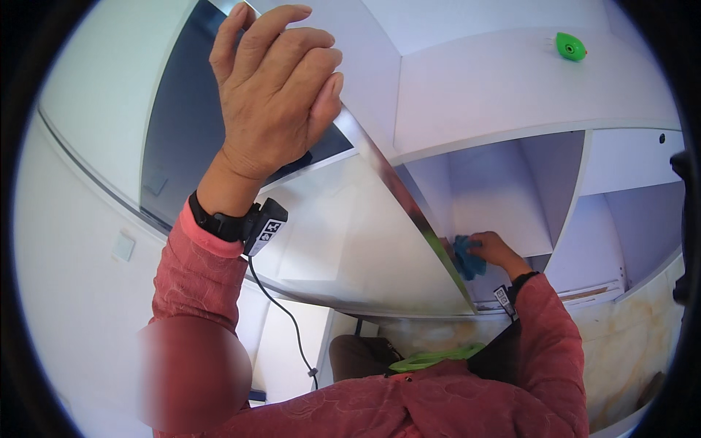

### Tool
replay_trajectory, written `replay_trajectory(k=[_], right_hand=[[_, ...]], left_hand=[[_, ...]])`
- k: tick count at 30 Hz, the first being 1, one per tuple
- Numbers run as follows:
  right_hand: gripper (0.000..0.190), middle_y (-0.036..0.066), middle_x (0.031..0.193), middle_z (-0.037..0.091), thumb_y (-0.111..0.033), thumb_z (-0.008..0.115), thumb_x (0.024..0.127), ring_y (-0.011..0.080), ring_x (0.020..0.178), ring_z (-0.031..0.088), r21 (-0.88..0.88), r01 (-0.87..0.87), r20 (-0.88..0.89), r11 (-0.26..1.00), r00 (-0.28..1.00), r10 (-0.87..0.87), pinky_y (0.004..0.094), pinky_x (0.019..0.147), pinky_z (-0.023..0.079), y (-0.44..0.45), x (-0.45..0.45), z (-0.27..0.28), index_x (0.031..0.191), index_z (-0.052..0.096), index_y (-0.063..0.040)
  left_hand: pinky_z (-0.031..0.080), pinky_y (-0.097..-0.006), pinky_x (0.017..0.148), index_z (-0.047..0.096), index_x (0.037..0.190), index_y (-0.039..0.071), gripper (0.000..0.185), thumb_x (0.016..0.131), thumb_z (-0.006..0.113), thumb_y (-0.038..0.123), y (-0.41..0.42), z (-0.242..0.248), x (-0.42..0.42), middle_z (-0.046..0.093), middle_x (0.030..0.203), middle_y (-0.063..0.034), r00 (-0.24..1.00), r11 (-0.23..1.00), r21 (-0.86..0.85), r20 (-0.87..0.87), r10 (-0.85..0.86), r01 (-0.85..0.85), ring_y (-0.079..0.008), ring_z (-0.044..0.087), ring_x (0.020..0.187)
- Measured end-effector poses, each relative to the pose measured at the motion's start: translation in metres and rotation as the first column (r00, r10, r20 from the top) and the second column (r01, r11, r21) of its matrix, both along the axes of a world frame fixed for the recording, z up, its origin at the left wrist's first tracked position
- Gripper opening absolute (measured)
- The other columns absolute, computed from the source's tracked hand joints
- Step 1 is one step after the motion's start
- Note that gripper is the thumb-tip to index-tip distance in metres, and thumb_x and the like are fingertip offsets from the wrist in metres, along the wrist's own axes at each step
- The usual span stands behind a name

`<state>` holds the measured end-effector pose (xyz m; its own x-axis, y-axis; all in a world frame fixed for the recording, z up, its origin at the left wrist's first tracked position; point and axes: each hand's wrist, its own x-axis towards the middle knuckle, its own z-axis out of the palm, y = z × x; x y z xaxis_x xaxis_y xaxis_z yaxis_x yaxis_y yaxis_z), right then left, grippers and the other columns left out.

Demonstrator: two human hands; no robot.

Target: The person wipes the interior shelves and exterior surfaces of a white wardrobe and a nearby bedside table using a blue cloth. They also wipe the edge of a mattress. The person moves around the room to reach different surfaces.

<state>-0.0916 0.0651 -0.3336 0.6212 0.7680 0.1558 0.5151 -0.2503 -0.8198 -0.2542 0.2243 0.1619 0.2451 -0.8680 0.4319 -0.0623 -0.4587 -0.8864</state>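
My left hand (276,90) is raised at the upper left, its fingers curled over the edge of a white cabinet door (350,219) with a dark glass panel (186,126). The fingertips rest at the door's shiny metal-like edge. Lower right, my right hand (493,249) grips a blue cloth (468,257) against the inner side of an open white cabinet compartment (487,191), close to the door's edge. Both wrists wear black bands with small tagged devices; a cable runs from the left one.
A green plastic object (570,47) lies on the white surface at the upper right. Beside the open compartment is another one (586,235) with a worn bottom edge. Marbled floor (608,350) shows below. A pale square plate (124,246) is at the left.
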Motion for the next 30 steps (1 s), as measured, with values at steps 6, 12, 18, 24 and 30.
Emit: replay_trajectory(k=[6, 12, 18, 24, 30], right_hand=[[0.027, -0.002, 0.103, 0.065, -0.013, 0.065, 0.095, 0.0058, 0.091, 0.058, 0.621, 0.27, -0.54, 0.736, 0.828, 0.152, 0.0239, 0.083, 0.049, -0.01, -0.041, 0.156, 0.119, 0.063, -0.003], [0.021, 0.002, 0.111, 0.065, -0.011, 0.067, 0.094, 0.0097, 0.1, 0.059, 0.84, 0.226, -0.393, 0.494, 0.88, 0.267, 0.0249, 0.087, 0.048, 0.006, -0.112, 0.252, 0.113, 0.063, -0.003], [0.02, 0.016, 0.128, 0.057, -0.001, 0.073, 0.08, 0.0276, 0.117, 0.057, 0.894, -0.04, 0.291, 0.447, 0.81, -0.509, 0.0346, 0.098, 0.045, -0.031, -0.143, 0.35, 0.099, 0.069, -0.006], [0.029, 0.013, 0.111, 0.059, 0.003, 0.077, 0.061, 0.0335, 0.102, 0.056, 0.724, -0.023, 0.628, 0.69, 0.437, -0.644, 0.0427, 0.087, 0.044, 0.022, -0.138, 0.334, 0.088, 0.071, -0.008], [0.034, 0.01, 0.103, 0.058, 0.004, 0.08, 0.054, 0.0318, 0.099, 0.056, 0.474, 0.15, 0.623, 0.868, 0.64, -0.451, 0.0409, 0.082, 0.048, 0.001, -0.173, 0.179, 0.084, 0.073, -0.011]], left_hand=[[0.026, -0.0515, 0.113, 0.066, 0.091, 0.009, 0.013, 0.081, 0.062, 0.016, -0.002, 0.001, -0.004, 0.065, 0.102, -0.0065, 0.998, 0.999, -0.016, -0.037, 0.05, -0.05, -0.0299, 0.057, 0.118], [0.027, -0.0533, 0.113, 0.066, 0.099, 0.008, 0.019, 0.081, 0.064, 0.015, -0.001, -0.002, -0.004, 0.064, 0.115, -0.0096, 0.995, 0.994, -0.097, -0.076, -0.066, 0.058, -0.0328, 0.054, 0.123], [0.023, -0.0539, 0.113, 0.059, 0.127, 0.01, 0.046, 0.084, 0.068, 0.024, 0.023, -0.03, 0.005, 0.048, 0.146, -0.0157, 0.953, 0.89, -0.361, 0.22, -0.208, 0.277, -0.0374, 0.04, 0.139], [0.015, -0.0566, 0.117, 0.045, 0.145, 0.011, 0.069, 0.081, 0.069, 0.017, 0.058, -0.133, -0.035, 0.037, 0.156, -0.0162, 0.997, 0.699, -0.715, -0.07, -0.034, -0.026, -0.0377, 0.029, 0.147], [0.019, -0.0559, 0.117, 0.046, 0.143, 0.006, 0.068, 0.078, 0.065, 0.007, 0.072, -0.256, -0.091, 0.034, 0.157, -0.0191, 0.953, 0.553, -0.781, -0.285, 0.101, -0.292, -0.0407, 0.027, 0.147]])
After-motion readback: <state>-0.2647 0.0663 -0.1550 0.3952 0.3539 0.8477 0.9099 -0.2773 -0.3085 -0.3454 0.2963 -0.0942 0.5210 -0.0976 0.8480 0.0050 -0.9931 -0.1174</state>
